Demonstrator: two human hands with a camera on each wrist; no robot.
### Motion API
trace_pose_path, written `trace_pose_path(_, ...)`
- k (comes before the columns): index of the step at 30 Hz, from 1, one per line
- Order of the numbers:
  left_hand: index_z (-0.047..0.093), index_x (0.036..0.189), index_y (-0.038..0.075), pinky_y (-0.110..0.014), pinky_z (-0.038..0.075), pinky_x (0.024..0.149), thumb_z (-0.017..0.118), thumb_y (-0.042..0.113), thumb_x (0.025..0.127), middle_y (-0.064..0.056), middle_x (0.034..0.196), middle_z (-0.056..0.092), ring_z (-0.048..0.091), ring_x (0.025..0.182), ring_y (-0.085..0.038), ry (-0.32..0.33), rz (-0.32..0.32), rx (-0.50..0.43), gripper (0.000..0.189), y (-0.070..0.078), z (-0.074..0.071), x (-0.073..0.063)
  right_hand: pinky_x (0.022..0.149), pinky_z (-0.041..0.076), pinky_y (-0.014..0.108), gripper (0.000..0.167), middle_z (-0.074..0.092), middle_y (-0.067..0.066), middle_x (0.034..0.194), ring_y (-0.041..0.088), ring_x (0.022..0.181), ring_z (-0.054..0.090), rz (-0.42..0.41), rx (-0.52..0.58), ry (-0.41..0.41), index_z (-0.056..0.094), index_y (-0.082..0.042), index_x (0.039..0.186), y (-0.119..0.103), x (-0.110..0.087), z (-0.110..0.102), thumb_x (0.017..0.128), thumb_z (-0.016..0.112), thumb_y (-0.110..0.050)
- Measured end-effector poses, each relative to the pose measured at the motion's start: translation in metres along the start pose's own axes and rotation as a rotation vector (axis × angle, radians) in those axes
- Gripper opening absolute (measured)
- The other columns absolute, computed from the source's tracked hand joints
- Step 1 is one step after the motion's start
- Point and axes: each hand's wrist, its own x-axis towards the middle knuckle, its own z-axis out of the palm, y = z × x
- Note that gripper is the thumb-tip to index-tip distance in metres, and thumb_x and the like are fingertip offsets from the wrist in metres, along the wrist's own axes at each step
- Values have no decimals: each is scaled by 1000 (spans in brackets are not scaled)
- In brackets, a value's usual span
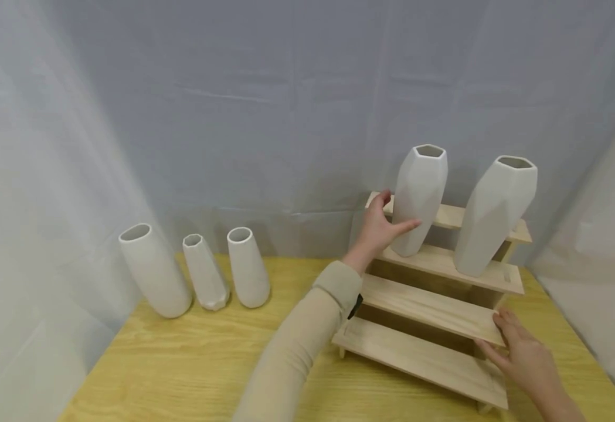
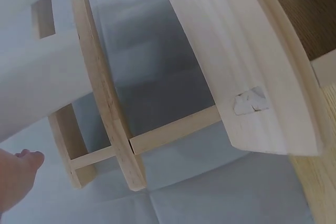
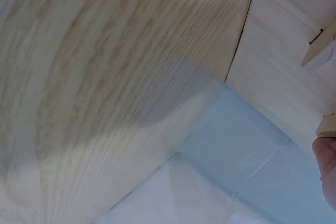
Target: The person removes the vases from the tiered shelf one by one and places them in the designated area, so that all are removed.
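Note:
A white faceted vase (image 1: 418, 199) stands on the second tier from the top of a stepped wooden stand (image 1: 434, 306). My left hand (image 1: 378, 228) is at its left side, fingers and thumb spread, the thumb overlapping the vase's front. In the left wrist view only part of that hand (image 2: 18, 179) shows, beside the white vase (image 2: 42, 82). To the right, a second faceted vase (image 1: 494, 217) leans slightly on the same tier. My right hand (image 1: 526, 354) grips the right end of the tier below, fingers above and thumb underneath; its edge also appears in the right wrist view.
Three smaller white vases stand on the yellow wood table (image 1: 180, 375) at left: a wide one (image 1: 156, 272), a narrow ribbed one (image 1: 206, 274) and a smooth one (image 1: 249, 269). Grey sheeting (image 1: 265, 117) hangs behind, with pale sheeting at both sides.

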Motion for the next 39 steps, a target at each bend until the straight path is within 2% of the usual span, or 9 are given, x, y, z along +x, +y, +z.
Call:
trace_pose_path(4, 34, 132, 1, -29, 35, 95, 78, 27, 66, -12, 131, 41, 38, 120, -19, -8, 1, -9, 83, -2, 3, 4, 55, 45, 56, 66, 46, 35, 113, 52, 90, 48, -5, -3, 11, 53, 15, 106, 1, 0, 0, 69, 72, -36)
trace_pose_path(10, 37, 130, 8, -29, 42, 88, 78, 24, 67, -6, 126, 46, 46, 111, -17, -80, 9, -85, 78, -4, 3, 6, 55, 44, 57, 65, 47, 35, 113, 52, 89, 49, -17, 6, 32, 54, 14, 106, 2, -1, 2, 67, 73, -35)
trace_pose_path(16, 35, 131, 9, -29, 44, 84, 77, 22, 68, -5, 123, 47, 48, 107, -16, -122, 10, -106, 77, -1, 3, 9, 54, 45, 56, 66, 46, 36, 114, 52, 91, 48, 3, 14, 3, 53, 15, 108, 1, 0, 1, 69, 72, -35)
trace_pose_path(24, 39, 129, 8, -30, 45, 83, 77, 21, 68, -5, 121, 49, 49, 105, -16, -116, -23, -108, 73, 4, 3, 12, 51, 46, 53, 66, 46, 35, 114, 51, 89, 49, -5, 11, 13, 53, 15, 108, 1, 0, 4, 68, 73, -33)
trace_pose_path(35, 47, 121, 7, -28, 47, 78, 80, 21, 64, -3, 112, 54, 52, 99, -15, -37, -29, -86, 67, 8, 0, 9, 60, 45, 57, 65, 46, 35, 115, 50, 96, 47, 7, -3, -19, 53, 14, 108, 0, 5, 6, 69, 72, -35)
trace_pose_path(39, 48, 120, 6, -27, 47, 77, 80, 20, 64, -4, 111, 54, 53, 98, -15, -27, -16, -69, 67, 9, -2, 6, 53, 46, 52, 65, 47, 35, 113, 50, 93, 48, 0, -2, -3, 54, 14, 107, -2, 5, 10, 68, 72, -36)
